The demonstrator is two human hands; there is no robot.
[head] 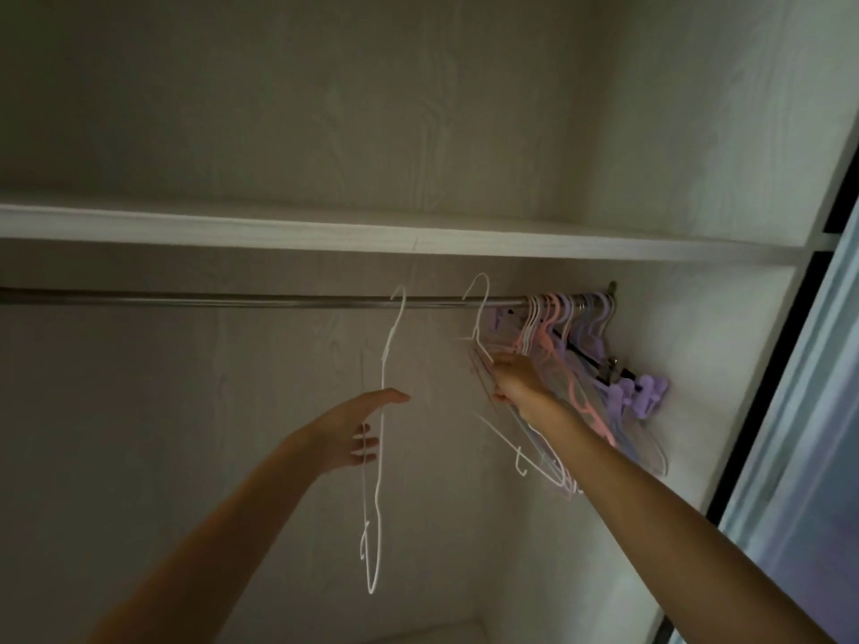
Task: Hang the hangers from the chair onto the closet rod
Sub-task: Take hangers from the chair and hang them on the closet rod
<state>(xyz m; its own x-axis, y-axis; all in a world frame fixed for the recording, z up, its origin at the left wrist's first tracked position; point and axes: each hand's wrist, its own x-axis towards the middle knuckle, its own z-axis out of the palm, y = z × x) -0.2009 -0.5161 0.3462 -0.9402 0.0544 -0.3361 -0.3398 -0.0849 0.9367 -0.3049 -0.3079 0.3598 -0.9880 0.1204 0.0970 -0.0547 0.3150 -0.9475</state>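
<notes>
**K:** Closet interior, pale wood-grain walls, shelf (418,237) above, closet rod (232,300) running left-right just under it. Hangers status?

**M:** Bunch of pink and purple hangers (564,318) already hooked at the rod's right end, packed tight. Two white wire ones are the open items.

**K:** Which hand has what?

**M:** Left hand (358,432) is beside the long white hanger (382,457), thumb out, fingers loosely spread near the wire. Can't tell if they actually close on it. Its hook sits at the rod but slightly in front, so can't confirm it's seated. Long axis is near vertical.

**K:** Right?

**M:** Right hand (516,378) has fingers curled onto the frame of the second white hanger (479,318), just left of the bunch. Hook pokes up above the rod line, body tilted down and right along the forearm.

**K:** So the critical relation?

**M:** Hook versus rod. My read: the right hand's hook is above and near the rod, needs to drop over it. Right hand is closer to done. Risk: snagging the neighbouring bunch.
</notes>
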